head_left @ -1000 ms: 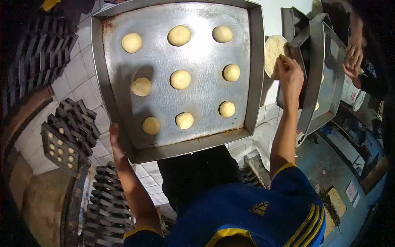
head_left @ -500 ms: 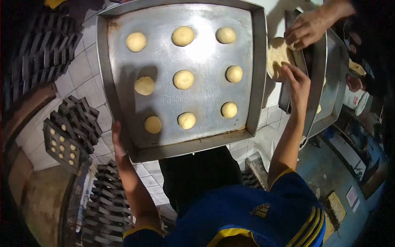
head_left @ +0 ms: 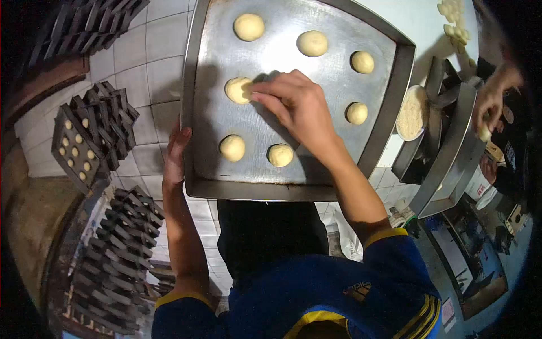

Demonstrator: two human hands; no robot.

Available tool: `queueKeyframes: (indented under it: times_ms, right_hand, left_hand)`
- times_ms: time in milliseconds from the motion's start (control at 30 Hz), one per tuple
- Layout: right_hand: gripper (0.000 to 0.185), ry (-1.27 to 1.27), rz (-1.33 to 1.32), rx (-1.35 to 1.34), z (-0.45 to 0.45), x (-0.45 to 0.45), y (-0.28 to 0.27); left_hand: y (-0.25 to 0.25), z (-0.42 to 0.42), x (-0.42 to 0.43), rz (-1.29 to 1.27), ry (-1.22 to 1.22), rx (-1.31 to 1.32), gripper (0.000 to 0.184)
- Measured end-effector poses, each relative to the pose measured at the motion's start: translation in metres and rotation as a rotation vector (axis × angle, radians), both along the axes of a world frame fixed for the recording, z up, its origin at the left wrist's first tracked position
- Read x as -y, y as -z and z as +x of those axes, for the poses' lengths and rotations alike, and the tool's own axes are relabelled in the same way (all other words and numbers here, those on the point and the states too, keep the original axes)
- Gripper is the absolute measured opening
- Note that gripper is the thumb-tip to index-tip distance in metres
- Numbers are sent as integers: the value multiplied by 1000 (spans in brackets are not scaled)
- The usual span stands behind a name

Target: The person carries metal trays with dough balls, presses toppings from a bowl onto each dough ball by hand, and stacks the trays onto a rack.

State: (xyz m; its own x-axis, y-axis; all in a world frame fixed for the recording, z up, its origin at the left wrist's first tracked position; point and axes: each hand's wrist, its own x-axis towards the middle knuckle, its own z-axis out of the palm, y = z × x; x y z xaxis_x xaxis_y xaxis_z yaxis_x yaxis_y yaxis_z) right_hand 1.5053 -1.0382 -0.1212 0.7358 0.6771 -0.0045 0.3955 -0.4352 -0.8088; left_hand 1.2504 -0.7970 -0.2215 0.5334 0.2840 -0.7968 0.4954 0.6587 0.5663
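A deep metal baking tray [head_left: 305, 189] is in front of me, with several round pale dough balls [head_left: 233, 148] spaced over its bottom. My left hand [head_left: 176, 155] grips the tray's left wall, its thumb showing and the other fingers mostly hidden. Over the tray, my right hand [head_left: 296, 107] has thumb and fingers pressed together at the right side of a dough ball [head_left: 237, 90] in the left column. Whatever those fingertips hold is too small to make out. To the tray's right lies an oval dish [head_left: 412, 116] of pale yellowish crumbs.
Another person's hand [head_left: 490, 110] holds a small pale piece above a second metal tray [head_left: 446, 169] at right. More dough pieces [head_left: 454, 22] lie on the white table top. At left, stacked trays [head_left: 107, 118] stand beside a tray with dough balls [head_left: 77, 150].
My right hand has moved left from the crumb dish to a dough ball on the tray. The tray appears further right and tilted. The other person's hand has left the dish.
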Motion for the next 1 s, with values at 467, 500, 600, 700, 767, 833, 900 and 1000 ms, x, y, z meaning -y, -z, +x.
queueKeyframes:
  times_ms: [467,500,600,700,767,833,900,1000]
  right_hand:
    - [32,-279,-138,463,-12,-26,26]
    - [32,-283,-135,461,-16,-27,25]
    - [76,-342,-308,406,-31,-21,24]
    - [80,-335,-306,360,-32,-18,17]
    - [81,-352,-301,373,-33,-18,20]
    - [82,-362,-299,384,-34,-16,24]
    - [79,-385,-259,252,-36,-14,29]
    - [75,-324,-189,58,-8,6,-9]
  left_hand:
    - [-31,34,11,268,245,-28,105]
    - [-29,32,9,275,261,-36,105]
    - [-27,31,8,262,271,-51,105]
    - [-25,31,7,260,268,-25,105]
    - [32,-16,-3,267,191,26,95]
    - [59,-38,-12,273,122,78,85]
    - [65,-41,-20,264,189,98,83]
    - [88,-66,-36,294,301,144,81]
